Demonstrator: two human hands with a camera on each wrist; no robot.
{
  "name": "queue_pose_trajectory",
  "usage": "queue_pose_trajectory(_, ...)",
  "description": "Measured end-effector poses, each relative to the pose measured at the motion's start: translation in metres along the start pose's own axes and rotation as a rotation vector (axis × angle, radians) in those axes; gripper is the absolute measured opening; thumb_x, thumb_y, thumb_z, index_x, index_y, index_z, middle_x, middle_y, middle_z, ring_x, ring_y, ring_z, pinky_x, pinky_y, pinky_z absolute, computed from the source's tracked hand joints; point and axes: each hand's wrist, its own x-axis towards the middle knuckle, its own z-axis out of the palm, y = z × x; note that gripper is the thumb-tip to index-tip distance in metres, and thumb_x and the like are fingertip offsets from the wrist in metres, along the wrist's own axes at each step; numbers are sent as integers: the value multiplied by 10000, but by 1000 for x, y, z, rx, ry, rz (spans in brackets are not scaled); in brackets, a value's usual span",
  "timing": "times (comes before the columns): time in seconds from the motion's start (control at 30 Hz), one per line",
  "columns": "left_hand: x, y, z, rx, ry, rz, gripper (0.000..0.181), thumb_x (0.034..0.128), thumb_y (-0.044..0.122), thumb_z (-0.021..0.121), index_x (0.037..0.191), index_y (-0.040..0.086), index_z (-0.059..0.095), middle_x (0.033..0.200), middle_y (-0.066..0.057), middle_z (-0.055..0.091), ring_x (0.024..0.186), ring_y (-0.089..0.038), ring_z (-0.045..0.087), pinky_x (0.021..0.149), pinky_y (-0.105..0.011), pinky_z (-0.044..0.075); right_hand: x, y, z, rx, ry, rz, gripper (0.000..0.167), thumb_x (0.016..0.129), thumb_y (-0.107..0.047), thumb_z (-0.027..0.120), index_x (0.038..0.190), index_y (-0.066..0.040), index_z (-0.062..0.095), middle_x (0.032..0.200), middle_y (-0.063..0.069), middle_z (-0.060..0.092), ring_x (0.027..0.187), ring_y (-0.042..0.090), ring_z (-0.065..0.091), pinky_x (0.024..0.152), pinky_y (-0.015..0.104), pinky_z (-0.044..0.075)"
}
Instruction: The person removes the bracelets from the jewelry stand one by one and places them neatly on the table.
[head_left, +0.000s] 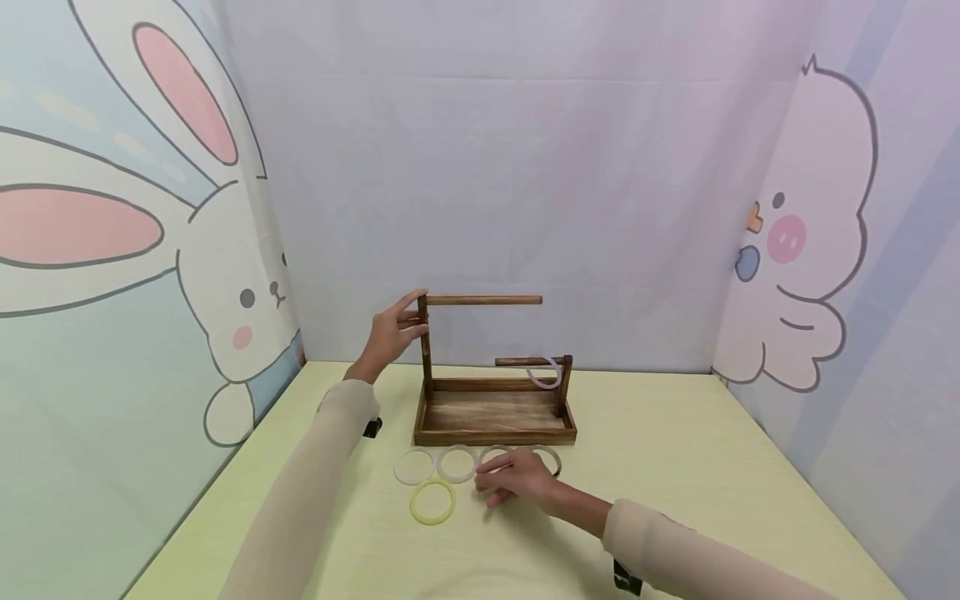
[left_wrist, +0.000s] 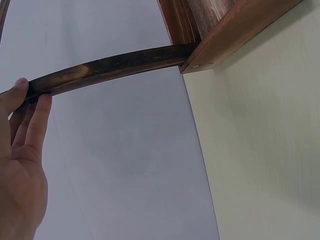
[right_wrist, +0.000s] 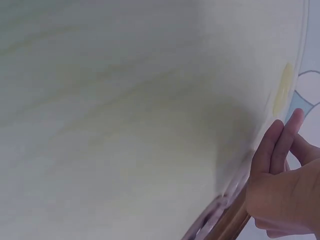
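A dark wooden rack stands on the table, with a shallow tray base [head_left: 495, 437], a tall left post [left_wrist: 115, 64] bearing an upper bar [head_left: 483, 300], and a short right post with a lower bar [head_left: 510, 362]. My left hand [head_left: 388, 335] holds the tall post near its top between thumb and fingers. One pale lilac bangle [head_left: 559, 377] hangs on the lower bar. Over the row of bangles before the tray is my right hand [head_left: 521, 475], fingers fairly straight and pointing left. It partly covers a pale bangle [head_left: 495, 447] and a greyish bangle [head_left: 559, 461]; I see nothing held.
Left of the right hand lie two pale bangles, a clear one [head_left: 415, 483] and a whitish one [head_left: 457, 482]. A yellow bangle [head_left: 413, 502] lies nearer the front. Behind the pale yellow table [head_left: 660, 450] hangs a plain cloth backdrop [head_left: 630, 208]; printed cloths flank both sides.
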Motion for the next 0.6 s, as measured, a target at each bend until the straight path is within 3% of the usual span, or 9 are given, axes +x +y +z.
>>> queue_pose_trajectory(0.33, 1, -1, -1, -3, -11, -29, 743, 927, -31, 743, 1567, 245, 486, 1271, -235, 695, 1168, -352, 699, 932, -440, 621, 6, -12, -44, -11, 116, 8, 308, 966, -126, 753, 1173, 102, 734, 996, 218, 775, 699, 219, 771, 731, 369, 668)
queue_pose_trajectory(0.6, 2, -3, -1, -18, -19, -44, 747, 929, -22, 746, 1567, 267, 485, 1277, -221, 696, 1176, -345, 696, 933, -437, 621, 9, -11, -92, -64, 319, 23, 330, 963, -108, 758, 1205, 113, 720, 909, 188, 782, 678, 177, 769, 750, 330, 662)
